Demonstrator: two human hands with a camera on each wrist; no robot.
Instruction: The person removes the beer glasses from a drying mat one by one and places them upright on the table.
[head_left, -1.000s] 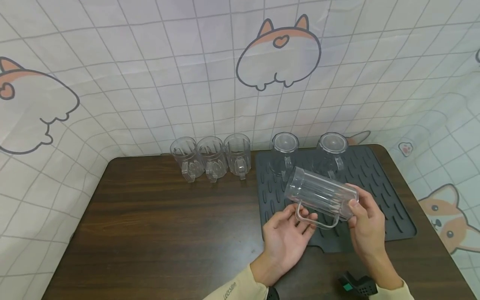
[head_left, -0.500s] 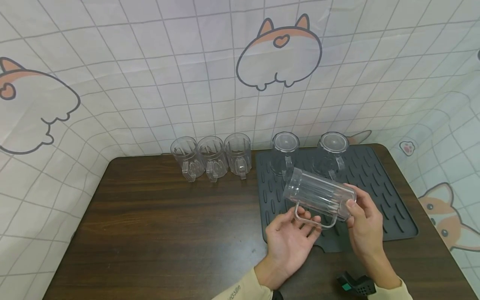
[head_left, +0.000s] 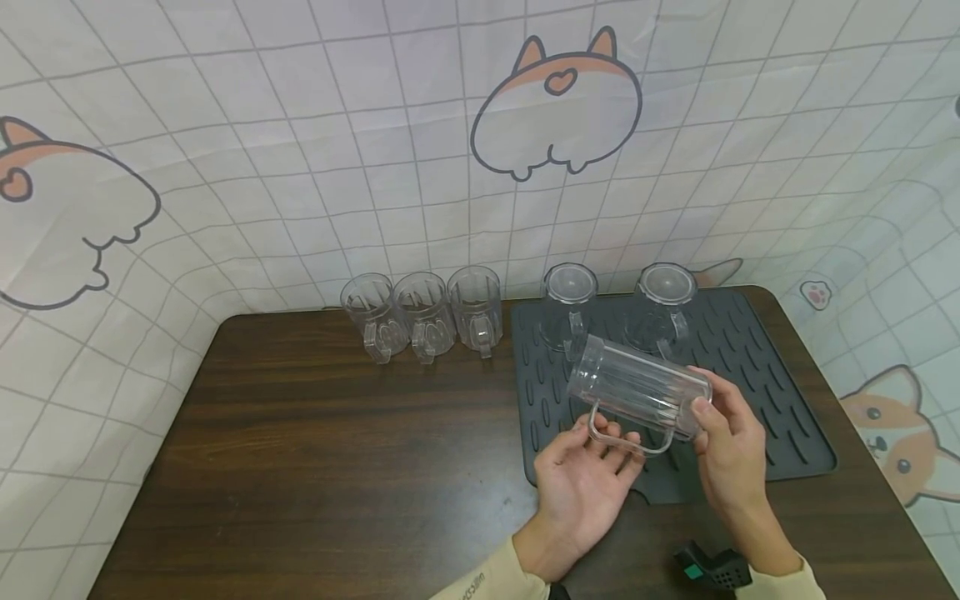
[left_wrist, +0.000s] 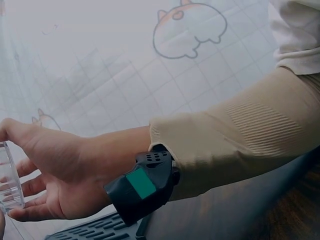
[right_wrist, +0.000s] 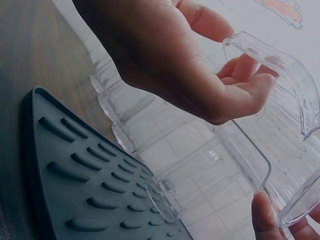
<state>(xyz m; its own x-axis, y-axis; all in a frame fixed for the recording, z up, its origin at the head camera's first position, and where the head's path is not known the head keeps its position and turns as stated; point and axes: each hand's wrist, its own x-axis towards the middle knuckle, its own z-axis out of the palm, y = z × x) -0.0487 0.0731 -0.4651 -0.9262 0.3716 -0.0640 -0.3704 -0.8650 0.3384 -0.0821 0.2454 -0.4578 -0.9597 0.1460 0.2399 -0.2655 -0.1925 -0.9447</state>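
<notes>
A clear ribbed mug [head_left: 637, 385] is tilted on its side in the air over the grey drying mat [head_left: 780, 417], its handle towards the person. My right hand [head_left: 731, 446] grips its base end, thumb in front and fingers behind. Palm up, my left hand [head_left: 577, 492] has its fingers extended at the mug's handle; whether they bear weight I cannot tell. In the left wrist view the left hand [left_wrist: 60, 170] has loosely spread fingers beside the clear plastic. The right wrist view shows the right hand [right_wrist: 185, 70] around the base end.
Three clear mugs stand upright in a row at the table's back edge, the nearest to the mat being one mug [head_left: 476, 312]. Two upside-down mugs, a left one [head_left: 566, 312] and a right one [head_left: 663, 312], stand on the mat. A patterned curtain [head_left: 300, 167] hangs behind the wooden table [head_left: 315, 467].
Both hands and the mug have shifted only slightly: the mug and right hand a little left, the left hand a little right. The standing mugs have not moved.
</notes>
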